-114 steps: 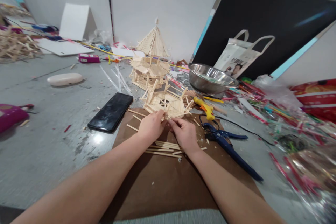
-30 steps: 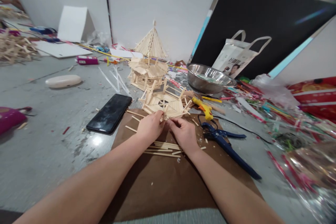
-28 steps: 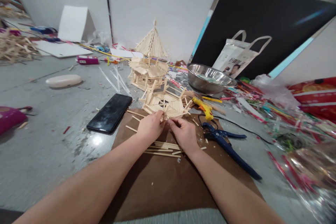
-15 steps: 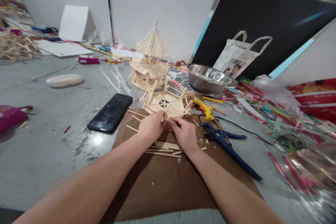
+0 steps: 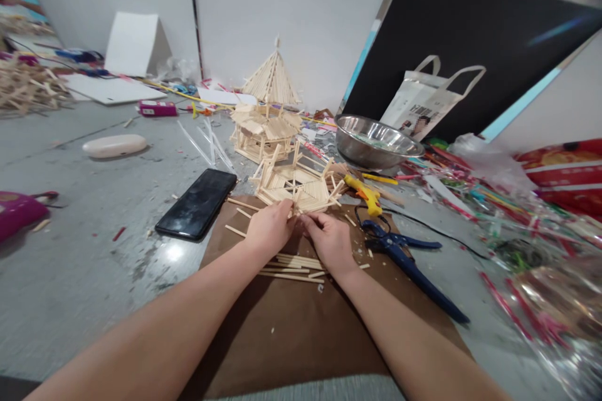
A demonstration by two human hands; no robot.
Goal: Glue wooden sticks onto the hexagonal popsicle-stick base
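A flat, many-sided frame of thin wooden sticks [image 5: 313,191], with short posts standing around its rim, lies at the far edge of a brown sheet [image 5: 291,338]. At its near edge my left hand [image 5: 273,225] is closed in a pinch. My right hand [image 5: 329,235] pinches close beside it at the same edge. What sits between the fingertips is mostly hidden; it looks like part of the stick frame. Loose wooden sticks [image 5: 291,268] lie on the sheet below my hands. Behind the frame stands a tiered stick pavilion [image 5: 268,125] with a pointed roof.
Right of my hands lie a yellow glue gun [image 5: 365,194] and a blue-handled cutter [image 5: 409,263]. To the left are a black phone [image 5: 196,203] and a white oval case [image 5: 115,146]. A metal bowl [image 5: 376,141] and heaped coloured scraps [image 5: 508,213] fill the back right.
Both hands stay pinched at the frame's near edge, with hardly any movement. The whole view has shifted very slightly.
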